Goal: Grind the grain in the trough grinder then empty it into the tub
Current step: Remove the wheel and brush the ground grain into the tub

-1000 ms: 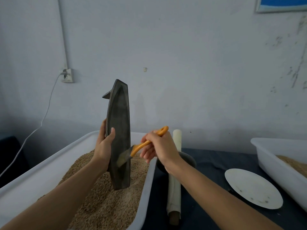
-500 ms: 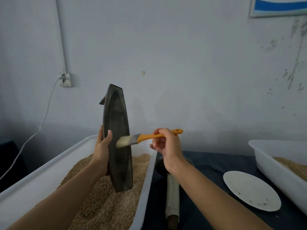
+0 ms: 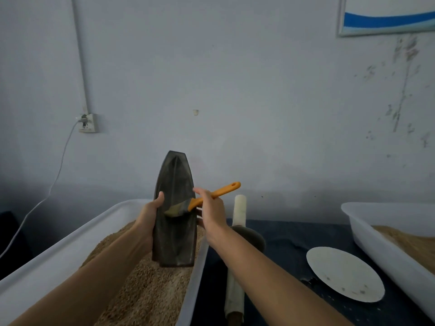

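Note:
The dark boat-shaped trough grinder (image 3: 174, 236) stands upright on its end over the white tub (image 3: 70, 245), which is full of brown ground grain (image 3: 146, 290). My left hand (image 3: 147, 220) grips the trough's left edge, thumb on its rim. My right hand (image 3: 210, 211) holds a brush by its orange handle (image 3: 217, 192). The brush's bristles (image 3: 175, 210) lie against the hollow inside of the trough at mid height. The trough's lower end rests at the grain's surface.
A grinding wheel (image 3: 249, 237) on a long white-wrapped axle (image 3: 239, 209) lies on the dark table right of the tub. A white plate (image 3: 344, 274) sits further right. A second white tub (image 3: 388, 236) with grain stands at the right edge. A cable hangs from a wall socket (image 3: 88, 122).
The trough has turned so its hollow faces me. The brush rose out of the trough, then came back in, and its bristles now lie on the inner surface.

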A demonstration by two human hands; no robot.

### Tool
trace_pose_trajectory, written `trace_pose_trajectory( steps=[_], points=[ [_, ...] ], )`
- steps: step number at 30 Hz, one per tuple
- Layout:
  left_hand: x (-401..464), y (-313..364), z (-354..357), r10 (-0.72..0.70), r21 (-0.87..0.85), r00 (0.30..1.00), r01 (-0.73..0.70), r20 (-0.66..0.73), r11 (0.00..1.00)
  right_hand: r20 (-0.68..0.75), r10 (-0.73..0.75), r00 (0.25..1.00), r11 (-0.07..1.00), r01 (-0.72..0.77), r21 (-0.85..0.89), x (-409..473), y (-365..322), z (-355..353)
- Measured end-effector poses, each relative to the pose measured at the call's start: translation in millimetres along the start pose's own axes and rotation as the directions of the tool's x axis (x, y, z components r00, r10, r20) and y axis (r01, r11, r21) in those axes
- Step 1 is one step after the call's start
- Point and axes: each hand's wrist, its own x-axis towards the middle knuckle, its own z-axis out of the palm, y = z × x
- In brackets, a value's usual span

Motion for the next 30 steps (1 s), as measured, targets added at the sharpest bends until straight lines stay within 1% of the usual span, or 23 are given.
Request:
trace_pose_trajectory(
  steps=[4,8,12,19,23,26,30],
  points=[
    [-11,10,30,0.024,0.0,0.999,-0.024,0.043,1.0,-0.005,-0.137,0.991,0.99,0.136,-0.045,0,-14,-12],
    [-31,13,74,0.036,0.034,0.996,-0.039,0.084,0.999,-0.124,-0.205,0.971,0.978,0.199,-0.065,-6,-34,-44],
    [-52,-3,121,-0.01,0.038,0.994,0.006,0.11,0.999,-0.233,-0.171,0.957,0.984,0.156,-0.082,-21,-49,-93],
    [-83,-64,180,-0.206,-0.006,0.957,0.211,0.202,0.977,-0.341,-0.098,0.935,0.987,0.048,-0.152,-60,-42,-176],
    [-98,-104,191,-0.3,-0.032,0.928,0.315,0.223,0.949,-0.375,-0.063,0.925,0.978,-0.017,-0.206,-84,-26,-206],
    [-100,-131,190,-0.332,-0.043,0.914,0.351,0.233,0.936,-0.375,-0.036,0.926,0.974,-0.051,-0.221,-96,-9,-221],
    [-98,-159,180,-0.354,0.008,0.91,0.361,0.214,0.932,-0.394,0.019,0.919,0.982,-0.091,-0.164,-104,21,-229]
  ],
)
